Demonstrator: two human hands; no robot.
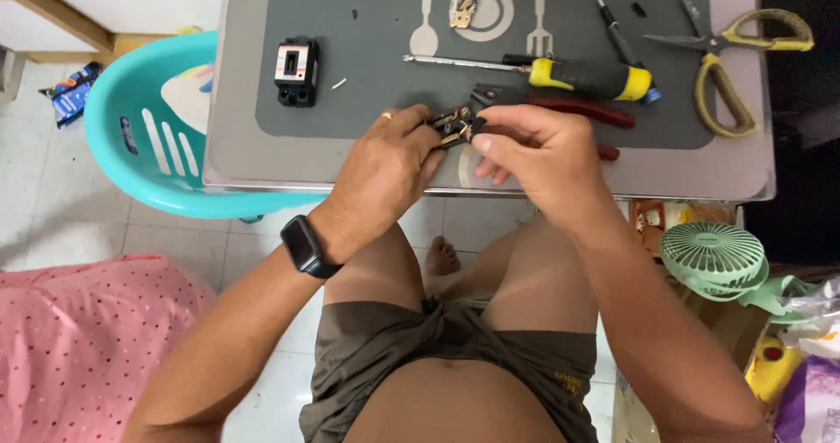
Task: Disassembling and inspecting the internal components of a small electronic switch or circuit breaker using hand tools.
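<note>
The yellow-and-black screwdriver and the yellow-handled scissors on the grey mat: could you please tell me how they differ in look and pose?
The yellow-and-black screwdriver lies nearly level across the grey mat, its metal shaft pointing left; the yellow-handled scissors lie at the mat's right edge, blades pointing left.
The screwdriver is one straight piece; the scissors are spread open, their handle loops apart.
The screwdriver's grip is bright yellow and black; the scissors' handles are dull olive-yellow.
Neither is touched by a hand.

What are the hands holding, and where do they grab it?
Both hands pinch one small black part with brass bits. The left hand grips its left end with the fingertips, the right hand its right end. What the part is cannot be told.
</note>
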